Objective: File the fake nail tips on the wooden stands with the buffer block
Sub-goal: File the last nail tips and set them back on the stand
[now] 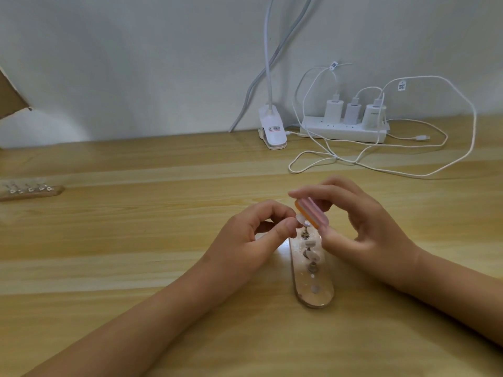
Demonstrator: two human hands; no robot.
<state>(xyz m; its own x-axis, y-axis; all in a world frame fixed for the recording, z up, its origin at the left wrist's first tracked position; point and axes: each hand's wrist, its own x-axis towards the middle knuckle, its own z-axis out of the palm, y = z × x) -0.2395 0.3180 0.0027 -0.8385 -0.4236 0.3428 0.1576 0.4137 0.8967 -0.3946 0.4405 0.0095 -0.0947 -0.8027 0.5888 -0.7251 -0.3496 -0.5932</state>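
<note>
1. Between the two hands, in the head view, the buffer block (313, 213) is gripped by the right hand (362, 221). It is pinched at its two ends, with the fingers at the far end and the thumb at the near end. This is most likely done so that its long flat side is free for rubbing.
2. The block is tilted, and its low edge is laid against the nail tip (300, 220) at the far end of the wooden stand (313, 292). That tip is judged to be the one being filed.
3. The same nail tip is pinched by the thumb and first finger of the left hand (253, 235). It is probably held this way so that it cannot wobble on its thin metal post.
4. The stand is laid flat on the table (136, 240). It runs from under the fingertips back between the two wrists, so each tip can be reached with small moves.
5. Other nail tips (311, 250) are seen on the stand, just beside the right thumb. They are touched by neither hand.
6. A second stand (32, 193) is seen well away to the left of the left hand.
7. A power strip (343, 130) and a lamp clip (272, 129) are set by the wall, far beyond both hands.
</note>
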